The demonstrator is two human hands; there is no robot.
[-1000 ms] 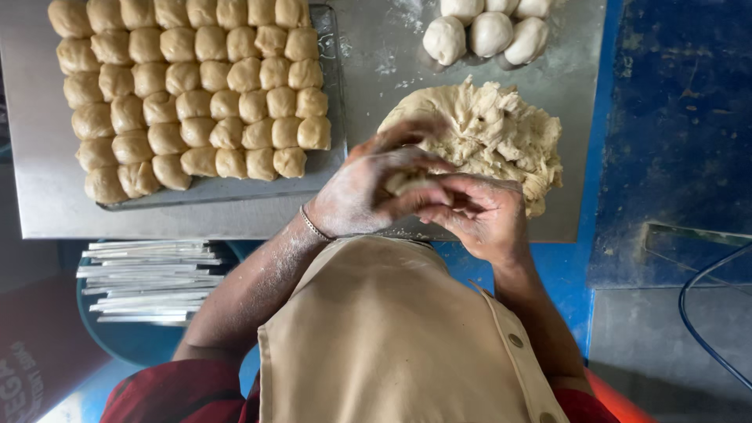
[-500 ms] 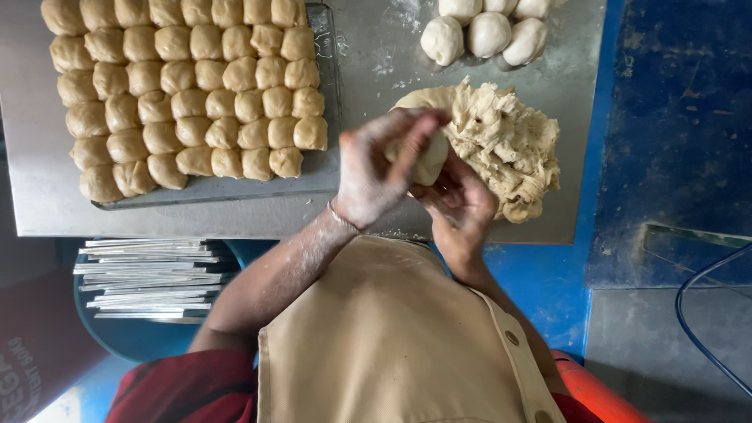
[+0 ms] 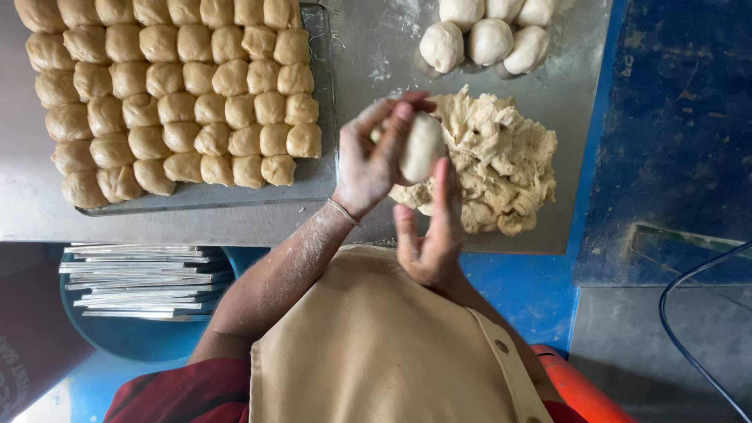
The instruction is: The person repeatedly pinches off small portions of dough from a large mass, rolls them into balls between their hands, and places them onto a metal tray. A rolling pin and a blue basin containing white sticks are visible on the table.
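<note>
Between the two hands, a small dough ball (image 3: 423, 146) sits pinched in the curled fingers of the left hand (image 3: 377, 153), partly blurred, while the right hand (image 3: 429, 227) stands open just beneath it, fingers spread. Beyond both lies the rough dough heap (image 3: 501, 176), its near edge hidden behind them. Left of the left hand, a tray of dough pieces (image 3: 168, 94) is cut off at the top
</note>
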